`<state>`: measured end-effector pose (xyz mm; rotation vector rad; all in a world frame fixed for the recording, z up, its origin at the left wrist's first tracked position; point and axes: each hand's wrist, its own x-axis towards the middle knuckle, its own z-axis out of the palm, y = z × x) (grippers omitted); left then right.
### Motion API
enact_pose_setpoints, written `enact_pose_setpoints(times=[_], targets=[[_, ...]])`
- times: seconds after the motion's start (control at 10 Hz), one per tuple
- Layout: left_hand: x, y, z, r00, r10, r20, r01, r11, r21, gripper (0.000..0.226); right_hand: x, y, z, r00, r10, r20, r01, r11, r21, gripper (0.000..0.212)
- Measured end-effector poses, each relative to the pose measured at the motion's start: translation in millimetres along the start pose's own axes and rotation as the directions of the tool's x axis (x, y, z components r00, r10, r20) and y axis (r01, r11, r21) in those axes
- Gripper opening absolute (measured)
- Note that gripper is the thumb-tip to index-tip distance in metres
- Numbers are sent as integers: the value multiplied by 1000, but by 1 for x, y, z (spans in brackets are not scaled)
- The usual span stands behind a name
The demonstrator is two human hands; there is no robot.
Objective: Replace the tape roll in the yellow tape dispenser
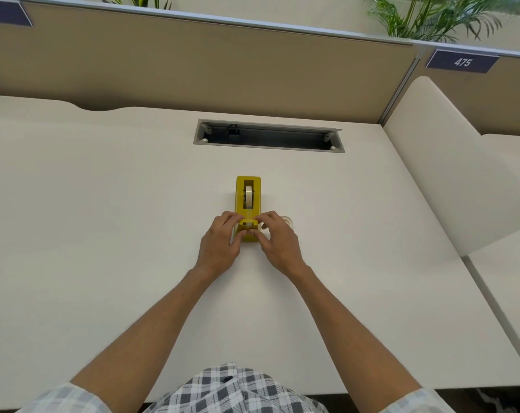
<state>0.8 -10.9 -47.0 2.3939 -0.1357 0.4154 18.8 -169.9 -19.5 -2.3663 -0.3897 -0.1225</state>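
Note:
The yellow tape dispenser (248, 201) stands on the white desk (103, 219), its long side pointing away from me. A pale tape roll (248, 197) sits upright in its slot. Both hands are at the dispenser's near end, by the cutter. My left hand (221, 241) holds the left side, with the thumb on the front and the fingers on top. My right hand (278, 238) pinches the right side the same way. A second, clear tape roll (288, 220) lies flat on the desk just behind my right hand, partly hidden by it.
A grey open cable tray (269, 135) is sunk into the desk behind the dispenser. A tan partition wall (193, 61) closes the back. A white curved divider (449, 180) stands on the right, with plants above the partition.

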Motion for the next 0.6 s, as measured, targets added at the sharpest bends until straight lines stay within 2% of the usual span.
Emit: enact_pose_setpoints(times=[0.2, 0.3, 0.4, 0.5, 0.6], targets=[[1, 6, -6, 999, -11, 41, 11, 1000, 0, 35, -3, -5, -1, 1000, 6, -4, -6, 1000, 14, 28], [6, 5, -12, 993, -37, 109, 40, 999, -23, 46, -2, -5, -7, 999, 20, 29, -21, 999, 33, 45], [6, 8, -23, 992, -29, 122, 34, 999, -37, 56, -3, -8, -15, 1000, 6, 22, -6, 1000, 22, 52], [25, 17, -50, 1000, -10, 21, 11, 1000, -24, 67, 10, -12, -38, 1000, -19, -12, 19, 999, -35, 52], [41, 22, -70, 998, 16, -61, -15, 1000, 15, 67, 22, -14, -55, 997, -49, -62, 40, 991, -130, 55]])
